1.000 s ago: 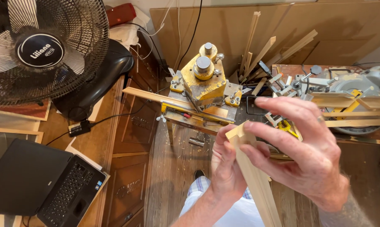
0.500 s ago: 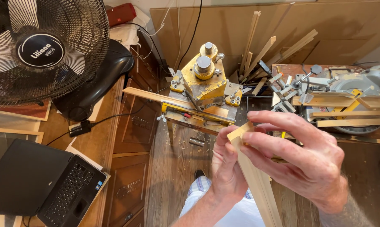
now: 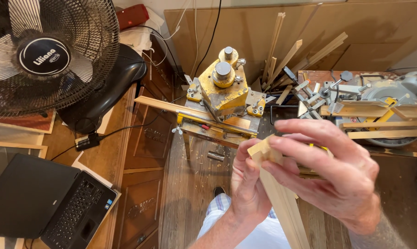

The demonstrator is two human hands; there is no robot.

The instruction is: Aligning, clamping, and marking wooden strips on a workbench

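Both my hands hold a pale wooden moulding strip (image 3: 282,207) close in front of me, its mitre-cut end pointing up. My left hand (image 3: 247,184) wraps the strip from the left, thumb pressed near the cut end. My right hand (image 3: 333,173) covers the end from the right, fingers curled over it. Beyond the hands stands a yellow frame-joining machine (image 3: 222,92) on thin metal legs, with a wooden strip lying across its bed.
A black pedestal fan (image 3: 47,55) fills the upper left. An open black laptop (image 3: 47,207) lies on a wooden cabinet at lower left. A mitre saw (image 3: 379,99) sits on a bench at right. Loose wood strips (image 3: 287,55) lean against brown board at the back.
My right hand has slid slightly down and over the cut end of the strip, its fingers closing more around it. The left hand keeps its hold.
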